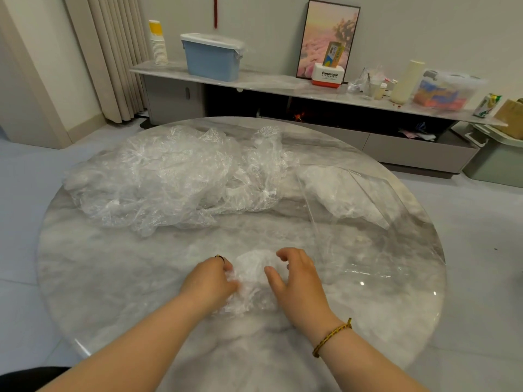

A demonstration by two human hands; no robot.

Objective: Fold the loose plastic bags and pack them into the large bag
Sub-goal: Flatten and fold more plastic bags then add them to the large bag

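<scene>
Small crumpled plastic bag (252, 278) on the round marble table (113, 278), at the near edge of the top, lying between the two hands. Left hand (210, 281) at the bag's left side, fingers curled into the film, tips partly buried in the crinkles; a ring on one finger. Right hand (297, 281) at the bag's right side, fingers spread and bent, thumb resting on the film, the other fingertips lifted just above its far edge; not clear whether those touch. A braided bracelet (332, 336) around the right wrist.

Farther back on the table, a big loose heap of clear plastic bags (169, 176) across the left and middle. To the right, the large bag (353, 222), clear and lying open toward the near side, with a whitish wad of folded film inside at its far end. Small bag and large bag near each other, apart; heap well apart from the hands.
</scene>
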